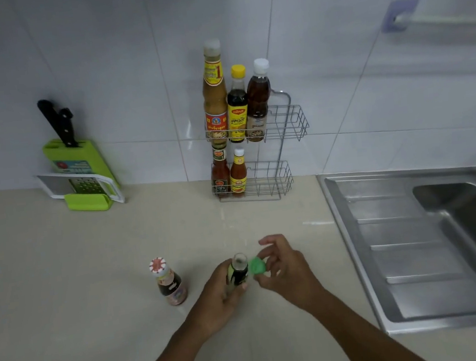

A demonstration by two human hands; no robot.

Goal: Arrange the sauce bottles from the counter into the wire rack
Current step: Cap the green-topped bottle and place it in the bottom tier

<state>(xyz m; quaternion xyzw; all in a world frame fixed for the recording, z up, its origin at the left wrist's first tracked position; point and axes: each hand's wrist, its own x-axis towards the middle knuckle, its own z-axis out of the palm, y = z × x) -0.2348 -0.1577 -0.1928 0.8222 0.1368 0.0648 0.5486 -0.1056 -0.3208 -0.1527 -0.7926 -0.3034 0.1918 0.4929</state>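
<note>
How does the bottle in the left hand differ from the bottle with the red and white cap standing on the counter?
The held bottle is open, its green cap off in the right hand; the counter bottle is capped. The held bottle is gripped by the left hand; the counter bottle stands free. Both hold dark sauce and are outside the wire rack.

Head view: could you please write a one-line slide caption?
Left hand holds an uncapped bottle, right hand its green cap; wire rack holds five.

green cap [257, 265] | red-white patterned lid [157, 265] | yellow cap [238, 70] | lime-green knife block [76, 166] | beige counter [63, 274]
</note>
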